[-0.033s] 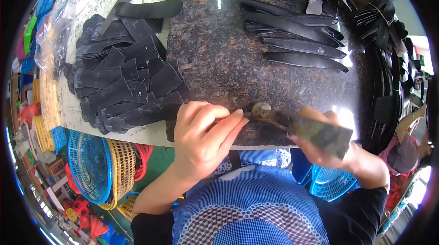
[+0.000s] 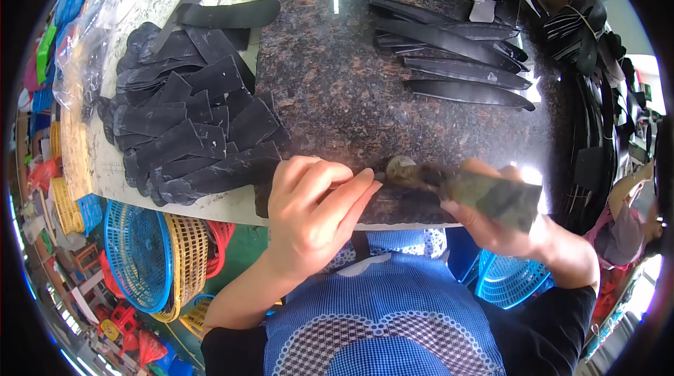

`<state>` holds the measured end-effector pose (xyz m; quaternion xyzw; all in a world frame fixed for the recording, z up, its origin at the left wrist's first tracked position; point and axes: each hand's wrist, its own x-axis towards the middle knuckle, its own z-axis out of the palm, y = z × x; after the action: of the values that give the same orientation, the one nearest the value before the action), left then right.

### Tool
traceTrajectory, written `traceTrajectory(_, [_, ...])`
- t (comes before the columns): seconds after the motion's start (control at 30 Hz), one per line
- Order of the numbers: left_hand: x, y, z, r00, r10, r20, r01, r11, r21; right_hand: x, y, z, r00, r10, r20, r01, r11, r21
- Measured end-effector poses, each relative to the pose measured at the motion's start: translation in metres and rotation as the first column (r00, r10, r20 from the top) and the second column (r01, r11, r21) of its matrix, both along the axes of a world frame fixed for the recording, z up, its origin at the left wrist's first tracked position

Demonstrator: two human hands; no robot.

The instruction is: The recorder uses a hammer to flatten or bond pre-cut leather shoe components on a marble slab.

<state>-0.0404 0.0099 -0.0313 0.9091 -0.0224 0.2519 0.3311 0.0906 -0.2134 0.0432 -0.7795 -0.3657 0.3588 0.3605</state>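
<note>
My left hand (image 2: pixel 309 211) is over the near edge of the dark speckled stone slab (image 2: pixel 323 109), its fingers pressed together at the tips. Something dark shows by those fingertips, too small and too hidden to name. My right hand (image 2: pixel 491 225) is closed round a hammer (image 2: pixel 495 197), seen from above and blurred by motion. The hammer's round face (image 2: pixel 401 169) is just right of my left fingertips, close to the slab. Its wide, flat greyish end covers part of my right hand, and the handle is hidden.
Black flat strips lie in a heap (image 2: pixel 196 123) on the left. Several curved black strips (image 2: pixel 456 46) lie at the far right of the slab, with bundled black pieces (image 2: pixel 586 32) beyond. Plastic baskets stand below the table, a blue one (image 2: pixel 140 256) at left. Another person (image 2: pixel 628 225) is at far right.
The hammer's wide end and my right hand have turned and shifted slightly. My left hand and the strips have stayed put.
</note>
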Motion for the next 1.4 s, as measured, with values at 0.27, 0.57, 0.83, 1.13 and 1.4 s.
traceTrajectory(0.27, [0.002,0.0,0.005,0.998,-0.043,-0.04,0.042,0.999,-0.033,0.014,0.016,-0.015,0.943,0.134,0.303,-0.176,0.978,0.114])
traceTrajectory(0.57, [-0.002,0.0,0.001,1.0,-0.008,0.015,0.007,0.995,0.095,0.018,0.013,-0.018,0.896,0.221,0.385,-0.263,0.963,0.059])
traceTrajectory(0.83, [0.026,0.014,0.002,0.982,-0.188,-0.009,0.188,0.982,-0.017,0.026,-0.019,-0.02,0.513,0.341,0.788,-0.304,0.93,-0.206])
traceTrajectory(1.13, [0.051,0.027,0.007,0.923,-0.386,0.007,0.385,0.922,0.029,0.011,-0.018,-0.018,0.96,0.08,0.269,-0.087,0.996,0.015])
traceTrajectory(1.4, [0.023,0.001,0.015,0.977,-0.197,-0.081,0.204,0.975,0.088,0.026,0.003,-0.005,0.957,0.118,0.265,-0.139,0.988,0.062])
